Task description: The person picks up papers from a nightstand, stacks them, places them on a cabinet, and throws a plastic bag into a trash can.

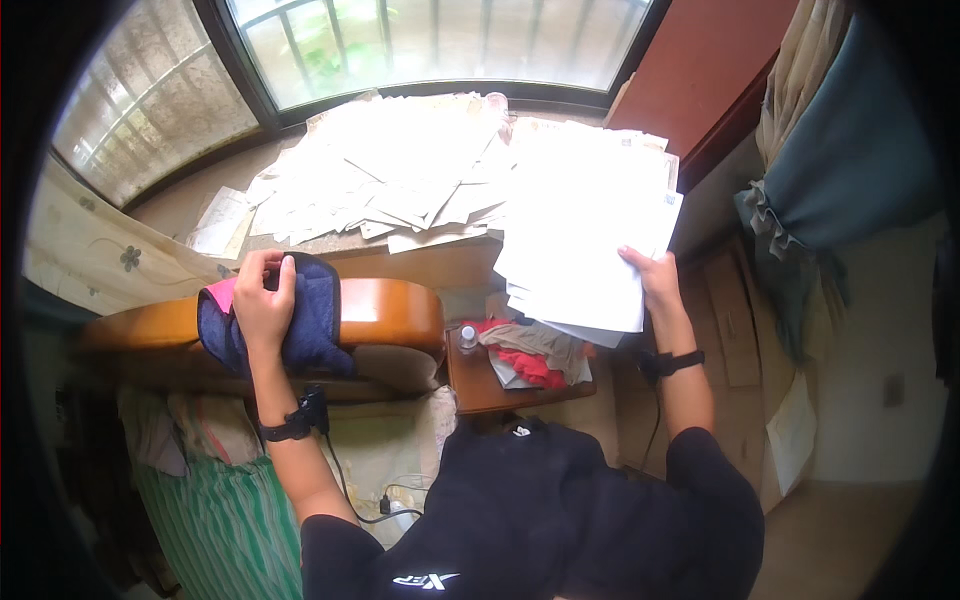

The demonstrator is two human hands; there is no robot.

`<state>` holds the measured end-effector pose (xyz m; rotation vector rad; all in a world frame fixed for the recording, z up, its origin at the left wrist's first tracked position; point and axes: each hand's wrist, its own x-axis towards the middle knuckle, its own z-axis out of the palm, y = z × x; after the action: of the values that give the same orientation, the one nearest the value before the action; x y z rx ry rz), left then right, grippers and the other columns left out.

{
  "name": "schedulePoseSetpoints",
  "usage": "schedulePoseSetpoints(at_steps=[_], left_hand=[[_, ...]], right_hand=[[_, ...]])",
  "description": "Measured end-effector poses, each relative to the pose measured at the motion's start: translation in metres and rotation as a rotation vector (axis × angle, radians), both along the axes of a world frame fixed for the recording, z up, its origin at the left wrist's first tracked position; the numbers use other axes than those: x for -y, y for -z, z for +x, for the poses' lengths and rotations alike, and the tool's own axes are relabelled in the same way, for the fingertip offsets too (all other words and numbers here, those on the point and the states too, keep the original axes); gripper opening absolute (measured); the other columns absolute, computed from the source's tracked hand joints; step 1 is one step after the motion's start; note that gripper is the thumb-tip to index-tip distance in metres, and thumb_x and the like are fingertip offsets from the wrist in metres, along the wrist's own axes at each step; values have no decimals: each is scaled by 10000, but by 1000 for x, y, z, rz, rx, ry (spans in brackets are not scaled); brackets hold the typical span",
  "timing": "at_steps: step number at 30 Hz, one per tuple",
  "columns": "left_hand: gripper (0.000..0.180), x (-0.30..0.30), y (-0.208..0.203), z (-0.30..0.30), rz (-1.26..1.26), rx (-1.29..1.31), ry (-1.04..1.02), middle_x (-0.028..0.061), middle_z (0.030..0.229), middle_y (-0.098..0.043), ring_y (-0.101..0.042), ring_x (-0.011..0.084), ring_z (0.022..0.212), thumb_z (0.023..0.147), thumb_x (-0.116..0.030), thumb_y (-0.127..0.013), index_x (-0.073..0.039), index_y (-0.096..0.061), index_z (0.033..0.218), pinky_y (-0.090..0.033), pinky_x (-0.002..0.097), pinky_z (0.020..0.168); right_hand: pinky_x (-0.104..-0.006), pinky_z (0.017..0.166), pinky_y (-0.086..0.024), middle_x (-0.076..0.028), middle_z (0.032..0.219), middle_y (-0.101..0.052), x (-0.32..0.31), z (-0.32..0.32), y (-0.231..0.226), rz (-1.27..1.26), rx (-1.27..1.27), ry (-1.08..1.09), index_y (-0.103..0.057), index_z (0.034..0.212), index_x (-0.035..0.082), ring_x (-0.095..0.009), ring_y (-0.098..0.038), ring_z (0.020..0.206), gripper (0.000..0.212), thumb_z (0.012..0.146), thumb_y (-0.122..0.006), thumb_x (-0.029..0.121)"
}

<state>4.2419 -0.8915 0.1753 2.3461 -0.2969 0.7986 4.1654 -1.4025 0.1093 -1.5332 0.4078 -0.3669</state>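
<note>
My right hand (655,280) is closed on the near right edge of a thick sheaf of white papers (585,230), its thumb lying on top. The sheaf is fanned a little and its far end lies over or against the window ledge. Strong light washes out most of what is on the sheets. On the left, my left hand (264,305) has its fingers curled at a dark blue cloth (312,315) with a pink patch, draped over the wooden headboard (390,310). The fingertips are partly hidden, and the hand appears to grip the cloth.
A wide heap of loose papers (390,165) covers the ledge (165,215) under the barred window (440,50). Below it, a small wooden table (475,385) holds a clear bottle (468,338) and red and beige cloths (540,355). A bed with a green striped cover (215,520) lies left; blue curtains (850,140) hang right.
</note>
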Motion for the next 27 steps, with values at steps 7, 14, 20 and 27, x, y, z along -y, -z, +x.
schedulePoseSetpoints(at_steps=[7,14,20,27], left_hand=[[70,-3,10,-26,-387,329,54,112,721,-619,-600,166,682,860,-15,-528,40,-573,868,-483,260,671],[45,110,54,-129,-361,-3,956,89,544,-545,-532,184,463,663,21,-575,-6,-571,628,-448,279,483],[541,189,190,-170,-668,-946,814,109,1193,-499,-491,188,1071,799,-194,-674,-28,-417,1246,-395,311,919],[606,282,211,-202,-864,-1719,1107,124,1282,-491,-505,226,1143,873,-339,-567,-31,-350,1348,-427,379,939]], right_hand=[[-322,752,-536,-199,965,-633,-24,-88,17,176,-56,29,-535,1057,-148,-249,-647,838,424,735,-726,51],[-328,762,-537,-197,982,-626,-36,-166,46,194,-98,126,-522,1082,-127,-256,-643,842,473,714,-747,67],[-325,815,-514,-165,1026,-631,-36,-242,73,329,-39,254,-543,1113,-97,-239,-627,909,494,706,-761,80],[-319,814,-505,-131,1036,-635,-25,-350,134,501,13,414,-558,1118,-66,-214,-621,912,451,723,-739,54]])
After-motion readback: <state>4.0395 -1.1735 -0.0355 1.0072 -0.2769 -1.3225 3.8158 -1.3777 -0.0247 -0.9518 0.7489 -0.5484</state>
